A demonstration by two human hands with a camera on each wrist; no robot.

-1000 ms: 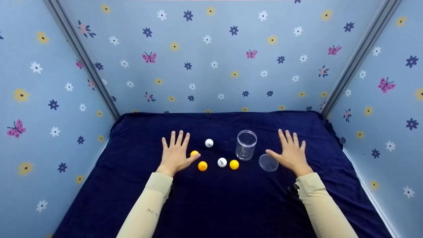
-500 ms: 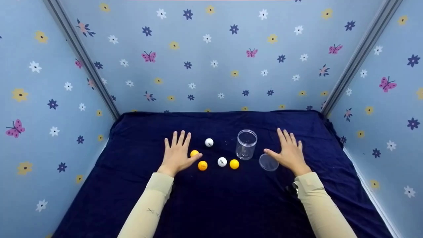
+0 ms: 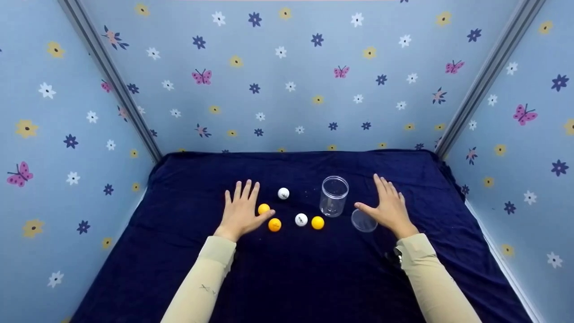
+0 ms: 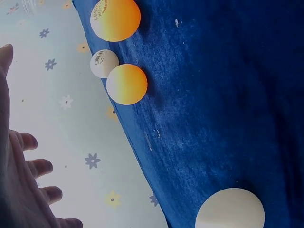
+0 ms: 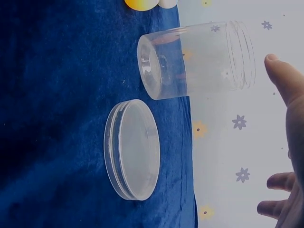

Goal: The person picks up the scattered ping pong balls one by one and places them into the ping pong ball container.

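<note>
My left hand (image 3: 241,214), fingers spread straight, hovers palm down at the left of several table-tennis balls. Its thumb overlaps the edge of one orange ball (image 3: 263,209) in the head view; a second orange ball (image 3: 275,224) lies nearer me. A pale ball (image 4: 230,209) shows at the bottom of the left wrist view. On the right, my right hand (image 3: 391,210) is held with fingers extended and thumb out, grasping nothing. Beneath its thumb lies a clear round lid (image 3: 364,221). The uncapped clear plastic jar (image 3: 334,197) stands upright left of that thumb.
A white ball (image 3: 283,193) lies farther back between hand and jar. Another white ball (image 3: 301,219) and a yellow ball (image 3: 317,222) lie in front of the jar. Dark blue cloth (image 3: 305,278) covers the table, with flowered walls (image 3: 287,80) around its back and sides.
My right hand has shifted slightly left, its fingers drawn closer together and turned more toward the jar. My left hand has moved slightly right. Balls, jar and lid have stayed put.
</note>
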